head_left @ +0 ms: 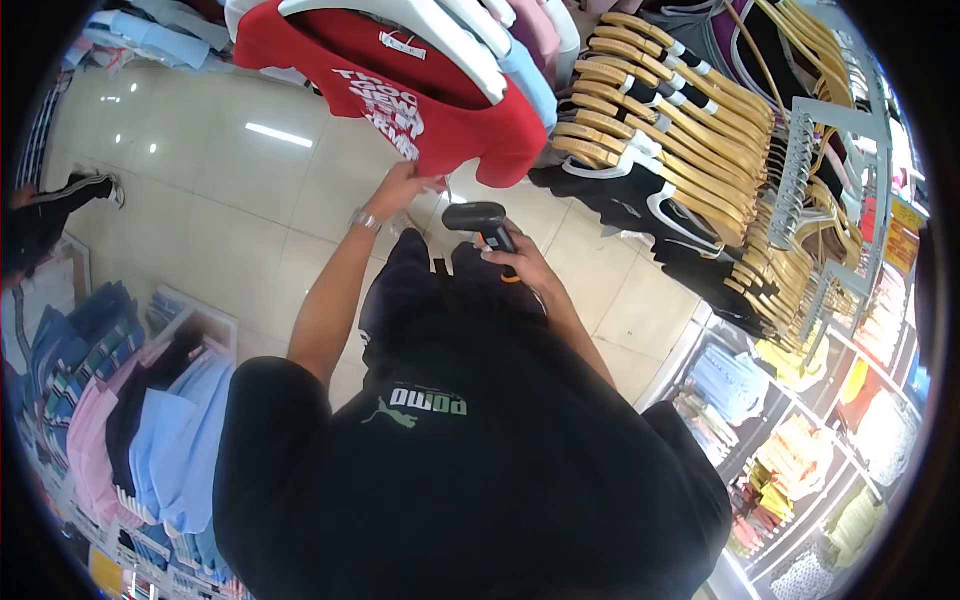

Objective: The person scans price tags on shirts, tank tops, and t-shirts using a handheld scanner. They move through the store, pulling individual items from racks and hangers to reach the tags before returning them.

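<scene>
A red T-shirt (460,125) with white lettering hangs on a white hanger (415,30) at the top of the view. My left hand (402,188), a watch (366,219) on its wrist, is closed at the shirt's lower edge. Something small and pale shows beside its fingertips, too small to tell whether it is a tag. In my right hand (525,265) is a black handheld barcode scanner (478,218), fingers wrapped around its handle. The scanner's head points left, a little below the shirt and apart from it.
Wooden hangers (680,120) fill a metal rack (800,165) at the upper right, with black garments (625,205) beneath. Folded clothes (180,430) are stacked at the lower left. Lit shelves (790,440) stand at the lower right. Another person's leg (60,205) shows at the left edge above the tiled floor (220,225).
</scene>
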Motion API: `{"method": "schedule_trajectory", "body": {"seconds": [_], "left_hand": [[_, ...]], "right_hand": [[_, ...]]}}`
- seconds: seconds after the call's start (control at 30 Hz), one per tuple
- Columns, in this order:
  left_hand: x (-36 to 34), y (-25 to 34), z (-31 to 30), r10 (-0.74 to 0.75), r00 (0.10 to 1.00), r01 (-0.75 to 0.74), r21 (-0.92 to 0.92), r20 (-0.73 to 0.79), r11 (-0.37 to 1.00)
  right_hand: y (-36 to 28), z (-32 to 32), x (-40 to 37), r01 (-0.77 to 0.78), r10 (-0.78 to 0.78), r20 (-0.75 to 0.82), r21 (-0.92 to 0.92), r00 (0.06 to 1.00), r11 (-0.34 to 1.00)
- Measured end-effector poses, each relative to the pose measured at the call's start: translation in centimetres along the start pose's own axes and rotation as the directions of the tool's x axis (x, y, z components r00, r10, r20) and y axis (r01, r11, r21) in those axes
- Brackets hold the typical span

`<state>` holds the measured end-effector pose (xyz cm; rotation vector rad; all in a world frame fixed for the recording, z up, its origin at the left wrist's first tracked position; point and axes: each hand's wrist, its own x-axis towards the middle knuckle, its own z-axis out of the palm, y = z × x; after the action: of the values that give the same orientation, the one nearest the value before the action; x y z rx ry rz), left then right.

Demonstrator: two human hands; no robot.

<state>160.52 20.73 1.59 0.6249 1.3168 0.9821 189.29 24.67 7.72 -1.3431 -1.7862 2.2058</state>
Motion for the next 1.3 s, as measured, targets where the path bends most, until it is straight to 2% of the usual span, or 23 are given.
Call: {"method": "schedule_trajectory", "body": {"seconds": [0.1,0.17,0.2,0.3,0.33,0.43,0.53,0.6,0.67,0.7,0.77,0.8,0.83,0.9,0.97,1.0,1.03,1.07,1.13,1.17,1.23,1.27,1.3], "left_hand": [[-3.7,-1.2,-0.9,-0.033,0.983,0.064,-0.168,0.181,0.984],[-5.7,-1.8,-1.1,-0.066,0.962,0.142,-0.277,0.265,0.95],[-6.7,-1.8,-1.2,-0.076,0.949,0.179,-0.324,0.307,0.929],[-9.4,0.4,-0.6,-0.077,0.939,0.209,-0.376,0.336,0.903],[-9.7,-0.3,-0.6,-0.078,0.96,0.17,-0.341,0.27,0.925],[-11.7,0.9,-1.0,-0.068,0.956,0.114,-0.149,0.285,0.982],[-14.1,0.4,-0.7,-0.079,0.978,0.116,-0.187,0.195,0.975],[-16.1,0.3,0.1,-0.028,0.995,0.05,-0.227,0.099,0.973],[-17.4,-1.5,0.3,0.046,0.999,-0.044,-0.333,-0.001,0.942],[-17.6,-2.3,0.5,0.003,0.989,-0.062,-0.408,-0.145,0.911],[-18.4,-4.1,1.5,-0.125,0.908,-0.127,-0.547,-0.4,0.827],[-18.4,-4.8,1.9,-0.246,0.874,-0.03,-0.552,-0.419,0.833],[-18.4,-5.6,1.9,-0.261,0.922,-0.007,-0.686,-0.286,0.727],[-18.2,-6.5,2.8,-0.226,0.974,0.104,-0.881,-0.003,0.461],[-18.9,-3.2,4.8,0.005,1.0,0.017,-0.906,0.021,0.424],[-19.2,-2.9,4.8,0.021,1.0,-0.011,-0.907,-0.002,0.421],[-19.2,-2.8,4.8,0.045,0.999,-0.044,-0.908,-0.028,0.418],[-19.7,-2.8,4.8,0.024,0.99,-0.131,-0.863,-0.137,0.489],[-21.9,-1.6,4.3,0.042,0.976,-0.207,-0.847,-0.214,0.489],[-23.2,-1.2,3.7,0.052,0.966,-0.245,-0.836,-0.253,0.49],[-24.9,-1.0,2.3,0.073,0.855,-0.459,-0.682,-0.514,0.569],[-26.5,-0.2,2.5,0.08,0.741,-0.527,-0.503,-0.667,0.685],[-26.8,-0.7,1.7,0.115,0.672,-0.581,-0.425,-0.732,0.694]], "right_hand": [[-3.9,1.6,0.5,0.012,-0.022,0.095,0.112,0.995,0.994],[-6.5,2.8,0.6,-0.052,0.013,0.206,0.187,0.979,0.981],[-6.4,3.3,1.0,-0.043,-0.019,0.267,0.225,0.963,0.973],[-6.4,4.7,1.7,-0.13,-0.011,0.431,0.298,0.902,0.946],[-7.4,5.3,1.5,-0.137,0.004,0.412,0.292,0.911,0.947],[-6.8,6.0,1.5,-0.077,-0.021,0.388,0.237,0.921,0.968],[-5.7,6.9,1.1,-0.094,-0.011,0.36,0.274,0.933,0.957],[-5.5,7.6,0.3,-0.104,-0.018,0.362,0.314,0.932,0.944],[-5.5,8.9,-1.6,-0.152,-0.042,0.357,0.497,0.933,0.854],[-5.6,9.4,-2.5,-0.168,-0.057,0.353,0.576,0.934,0.8],[-4.3,10.2,-4.3,-0.154,-0.145,0.347,0.701,0.927,0.697],[-3.8,10.4,-5.2,-0.164,-0.191,0.354,0.763,0.916,0.626],[-3.2,10.9,-6.2,-0.177,-0.239,0.356,0.818,0.904,0.547],[-1.3,12.1,-8.0,-0.135,-0.253,0.256,0.9,0.933,0.413],[-0.7,12.9,-10.0,-0.073,-0.236,0.158,0.939,0.959,0.335],[-0.2,12.7,-10.6,-0.146,-0.384,0.233,0.96,0.894,0.24],[0.1,13.0,-11.2,-0.074,-0.39,0.169,0.966,0.905,0.246],[0.5,13.0,-11.9,-0.019,-0.366,0.106,0.972,0.925,0.235],[1.4,12.6,-13.1,0.077,-0.324,-0.005,0.975,0.946,0.21],[1.8,12.4,-13.3,0.093,-0.391,-0.015,0.979,0.92,0.182],[0.5,12.3,-14.4,0.207,-0.295,-0.141,0.956,0.945,0.206],[0.6,12.4,-14.3,0.263,-0.259,-0.192,0.925,0.946,0.275],[0.2,12.8,-14.3,0.253,-0.261,-0.181,0.927,0.948,0.276]]}}
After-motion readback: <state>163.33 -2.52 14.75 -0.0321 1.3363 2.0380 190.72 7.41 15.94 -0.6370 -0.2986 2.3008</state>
